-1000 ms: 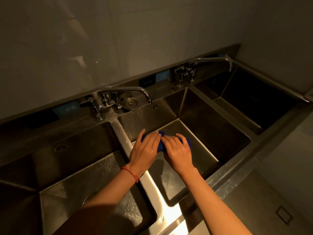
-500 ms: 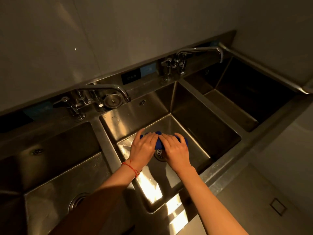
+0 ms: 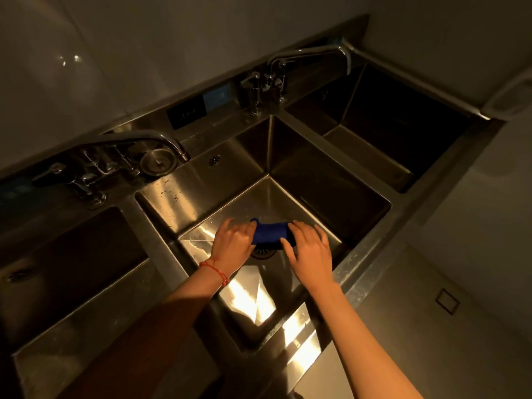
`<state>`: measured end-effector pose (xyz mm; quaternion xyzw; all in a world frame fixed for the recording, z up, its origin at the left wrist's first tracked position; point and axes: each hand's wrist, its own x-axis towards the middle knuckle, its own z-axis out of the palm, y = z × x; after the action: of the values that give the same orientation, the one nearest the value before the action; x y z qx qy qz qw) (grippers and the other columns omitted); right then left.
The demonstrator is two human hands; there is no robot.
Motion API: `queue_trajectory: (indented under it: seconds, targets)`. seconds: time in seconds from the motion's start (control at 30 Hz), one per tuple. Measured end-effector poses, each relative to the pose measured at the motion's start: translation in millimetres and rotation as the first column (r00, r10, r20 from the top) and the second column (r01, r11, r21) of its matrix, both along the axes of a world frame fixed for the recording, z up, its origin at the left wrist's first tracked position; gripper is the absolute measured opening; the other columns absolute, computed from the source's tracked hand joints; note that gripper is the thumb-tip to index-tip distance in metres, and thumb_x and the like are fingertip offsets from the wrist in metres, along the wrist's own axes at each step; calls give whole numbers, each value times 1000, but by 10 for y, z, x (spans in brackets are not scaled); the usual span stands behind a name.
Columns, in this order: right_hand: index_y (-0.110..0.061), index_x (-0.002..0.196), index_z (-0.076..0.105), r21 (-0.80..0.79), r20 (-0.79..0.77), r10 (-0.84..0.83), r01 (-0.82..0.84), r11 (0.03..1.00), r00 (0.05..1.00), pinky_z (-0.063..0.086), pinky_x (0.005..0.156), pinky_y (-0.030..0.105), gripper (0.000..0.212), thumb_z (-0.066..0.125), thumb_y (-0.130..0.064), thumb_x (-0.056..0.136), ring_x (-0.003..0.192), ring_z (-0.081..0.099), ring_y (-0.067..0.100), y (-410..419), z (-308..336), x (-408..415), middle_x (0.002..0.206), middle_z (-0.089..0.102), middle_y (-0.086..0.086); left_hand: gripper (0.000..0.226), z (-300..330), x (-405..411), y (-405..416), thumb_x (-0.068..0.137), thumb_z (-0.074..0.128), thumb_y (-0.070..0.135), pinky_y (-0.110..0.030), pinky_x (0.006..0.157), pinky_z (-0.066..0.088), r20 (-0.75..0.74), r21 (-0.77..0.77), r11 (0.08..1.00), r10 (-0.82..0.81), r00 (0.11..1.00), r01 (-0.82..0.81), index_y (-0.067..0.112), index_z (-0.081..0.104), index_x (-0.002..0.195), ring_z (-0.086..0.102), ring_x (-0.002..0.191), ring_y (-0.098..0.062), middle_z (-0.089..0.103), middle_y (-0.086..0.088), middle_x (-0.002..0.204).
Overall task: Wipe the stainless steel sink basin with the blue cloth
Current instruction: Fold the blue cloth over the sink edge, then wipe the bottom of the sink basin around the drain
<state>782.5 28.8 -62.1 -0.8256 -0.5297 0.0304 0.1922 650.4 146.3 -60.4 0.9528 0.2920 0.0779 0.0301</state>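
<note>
The blue cloth (image 3: 270,232) is bunched into a short roll low inside the middle stainless steel sink basin (image 3: 322,182), just above the round drain (image 3: 262,252). My left hand (image 3: 233,245), with a red string at the wrist, grips the cloth's left end. My right hand (image 3: 310,251) holds the right end with fingers curled over it. The cloth's middle shows between the two hands. Water drops and bright reflections lie on the basin floor.
A curved tap (image 3: 149,139) with a round strainer plug (image 3: 157,162) stands at the back left. A second tap (image 3: 311,54) stands at the back right. Further basins flank the middle one, left (image 3: 72,269) and right (image 3: 403,133). Tiled wall behind; floor at right.
My hands have drawn apart along the cloth, so more blue shows between them. They have moved from the basin's far part to just over the drain. The view has shifted left.
</note>
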Motion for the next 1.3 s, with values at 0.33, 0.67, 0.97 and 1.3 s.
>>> queue_trajectory:
  seconds: [0.33, 0.67, 0.97, 1.3]
  targets:
    - [-5, 117, 59, -37, -3, -211, 210, 977, 978, 27, 107, 43, 35, 49, -29, 93, 114, 54, 27, -55, -111, 158, 118, 62, 15, 57, -446, 143, 144, 87, 61, 24, -33, 104, 34, -168, -61, 998, -3, 986, -8, 10, 45, 140, 65, 103, -24, 69, -10, 112]
    - [-3, 111, 62, -91, -9, -347, 345, 934, 938, 21, 111, 49, 35, 48, -30, 93, 118, 51, 31, -113, -196, 308, 118, 61, 19, 42, -769, 310, 191, 80, 70, 31, -28, 89, 45, -307, -30, 997, 61, 950, -74, 13, 63, 117, 72, 81, -21, 75, -4, 87]
    - [-6, 105, 65, -50, -37, -359, 357, 933, 933, 21, 111, 44, 34, 46, -32, 94, 108, 56, 25, -101, -253, 326, 106, 66, 13, 34, -1247, 505, 241, 94, 47, 27, -30, 98, 37, -344, -64, 995, 53, 937, -79, 15, 51, 125, 66, 100, -19, 70, -2, 108]
    - [-6, 101, 66, -16, -29, -380, 380, 925, 925, 22, 110, 43, 28, 49, -27, 93, 103, 59, 26, -81, -265, 334, 101, 67, 13, 45, -1677, 597, 189, 93, 47, 22, -31, 107, 32, -296, -109, 992, 29, 955, -64, 13, 43, 137, 50, 124, -21, 50, -5, 138]
